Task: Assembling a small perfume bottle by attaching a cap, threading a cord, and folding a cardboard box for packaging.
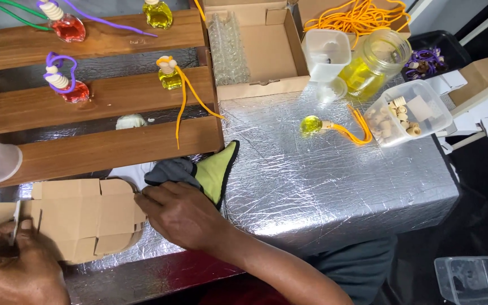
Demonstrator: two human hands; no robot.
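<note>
We pinch the flat brown die-cut cardboard blank [83, 217] in both hands: left hand [15, 265] grasps its left end, right hand [179, 214] its right edge. It lies lengthwise left-right at the foil-covered counter [323, 192] near edge, beside open foil.

My left hand [15, 265] is resting low at the near left corner of the surface [334, 186], back turned up, fingers curling in and pinching together at the tips. My right hand [179, 214] is lying further in along the near edge, palm down, knuckles raised, fingers [150, 197] bending and pointing left toward the other hand. My right forearm is running bare from the wrist back to the lower right, crossing the near edge at a slant.
</note>
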